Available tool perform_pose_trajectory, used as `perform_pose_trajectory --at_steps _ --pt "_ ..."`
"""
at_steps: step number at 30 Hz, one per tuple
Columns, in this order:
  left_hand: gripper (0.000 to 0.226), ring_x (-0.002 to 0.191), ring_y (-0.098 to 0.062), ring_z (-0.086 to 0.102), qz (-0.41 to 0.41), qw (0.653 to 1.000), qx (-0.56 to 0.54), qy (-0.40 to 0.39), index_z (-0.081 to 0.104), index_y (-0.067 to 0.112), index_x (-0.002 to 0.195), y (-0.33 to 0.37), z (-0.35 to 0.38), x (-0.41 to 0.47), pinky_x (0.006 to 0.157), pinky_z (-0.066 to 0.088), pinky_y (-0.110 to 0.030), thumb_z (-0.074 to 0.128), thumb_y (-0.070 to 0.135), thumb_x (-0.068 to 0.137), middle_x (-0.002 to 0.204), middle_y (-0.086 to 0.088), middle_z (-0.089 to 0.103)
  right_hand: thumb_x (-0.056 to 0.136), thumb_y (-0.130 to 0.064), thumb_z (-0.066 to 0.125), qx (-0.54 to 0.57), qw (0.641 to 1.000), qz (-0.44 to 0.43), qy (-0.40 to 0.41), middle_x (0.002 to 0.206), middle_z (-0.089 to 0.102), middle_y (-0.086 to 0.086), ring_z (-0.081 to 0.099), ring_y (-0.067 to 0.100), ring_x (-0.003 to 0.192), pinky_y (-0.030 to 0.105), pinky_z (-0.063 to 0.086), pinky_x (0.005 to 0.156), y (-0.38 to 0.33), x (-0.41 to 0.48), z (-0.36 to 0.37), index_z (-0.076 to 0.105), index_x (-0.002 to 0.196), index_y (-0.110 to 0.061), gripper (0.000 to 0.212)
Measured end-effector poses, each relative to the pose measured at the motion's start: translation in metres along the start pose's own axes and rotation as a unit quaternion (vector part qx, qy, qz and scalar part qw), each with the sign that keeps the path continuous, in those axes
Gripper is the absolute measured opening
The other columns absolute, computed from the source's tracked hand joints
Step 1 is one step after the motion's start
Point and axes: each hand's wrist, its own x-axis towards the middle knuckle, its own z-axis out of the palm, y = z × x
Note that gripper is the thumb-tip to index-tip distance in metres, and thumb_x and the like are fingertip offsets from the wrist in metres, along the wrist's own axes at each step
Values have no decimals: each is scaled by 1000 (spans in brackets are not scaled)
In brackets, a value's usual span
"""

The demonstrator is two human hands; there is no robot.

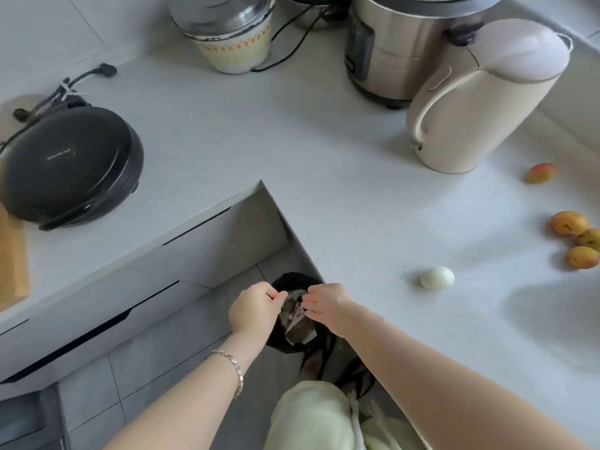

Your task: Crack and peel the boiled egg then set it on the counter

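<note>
Far left edge of the counter [324,157] there's a wooden board [13,254] poking in, and right next to it a round black electric griddle [68,167], lid closed, with its cord [81,76] bundled up behind it toward the back left corner. Along the back edge sits a patterned pot [233,43] with a metal lid, then a steel cooker [399,50], and just beside that, touching or nearly so, a cream kettle [480,102].

Both hands are off the counter, down in the nook at its inner corner, hovering over a black bin bag [293,280] with crumpled wrappers in it. The left hand [255,308], bracelet [232,362] on the wrist, has its fingers curled in and thumb pressed to the fingertips, a tight narrow pinch, but honestly I can't tell if there's anything in there. The right hand [328,303] is just across from it, close but not touching, fingers loose and pointing left, holding nothing.

The egg [437,278] is on the counter to the right of the hands, near the front edge, lying on its side, plain white with no shell on the side I can see.

Over by the right edge are three orange fruits [569,223] bunched together, and one reddish fruit [541,173] apart from them, nearer the kettle.
</note>
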Motion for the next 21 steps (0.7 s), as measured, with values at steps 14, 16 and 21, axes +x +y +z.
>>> perform_pose_trajectory --at_steps 14,16,21 --pt "69 136 -23 34 146 970 151 -123 -1 15 149 7 -5 -20 108 33 -33 32 4 89 160 -3 1 91 -11 46 87 996 -7 -9 138 46 19 48 28 125 32 44 95 -26 -27 29 41 131 -1 42" --pt "54 121 -27 51 142 965 152 -161 27 19 142 6 -7 -17 98 41 -40 31 7 90 142 -10 43 89 -12 47 18 1000 -18 -1 137 45 23 47 31 124 32 46 96 -30 -30 30 46 126 2 40" --pt "33 86 -26 66 117 954 237 -138 58 11 86 23 -23 -8 69 45 -31 32 29 93 87 -6 66 90 -26 48 -304 937 -168 39 71 67 6 55 11 56 18 41 49 -45 -48 15 64 71 -10 29"
